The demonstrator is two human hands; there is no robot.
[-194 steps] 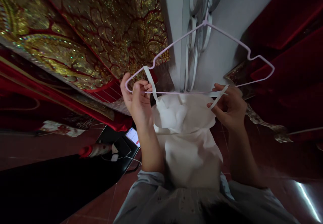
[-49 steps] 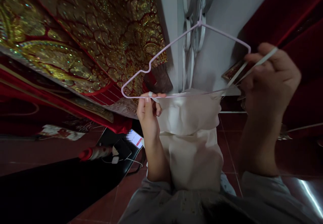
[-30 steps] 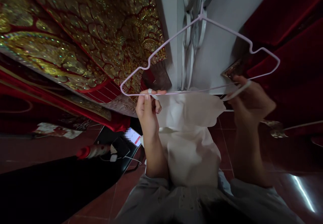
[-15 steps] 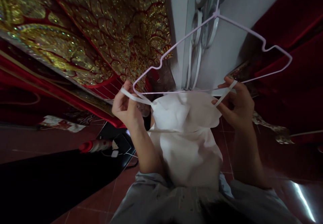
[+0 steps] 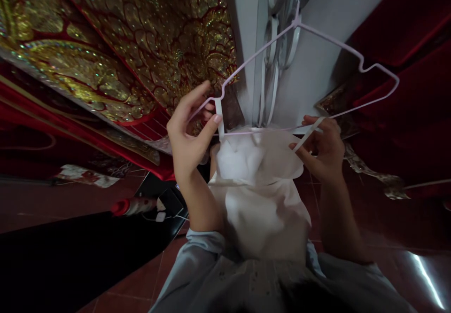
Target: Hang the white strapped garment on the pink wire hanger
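A pale pink clothes hanger hangs tilted in front of me. A white garment with thin straps drapes below its bottom bar. The left strap loops over the hanger's left arm, close to the notch. My left hand curls around that end, its thumb on the strap and its other fingers partly behind the hanger. At the right, my right hand keeps the other strap stretched between thumb and fingers, beside the bottom bar. The hanger's right end carries no strap.
Gold-sequined red cloth hangs at the left, and dark red cloth at the right. White hangers hang behind, against a grey panel. A black table holds a red-capped bottle and a white charger with a cable.
My left hand has moved right and up, bringing the left strap over the hanger's end to the notch. The hanger and my right hand have shifted slightly left.
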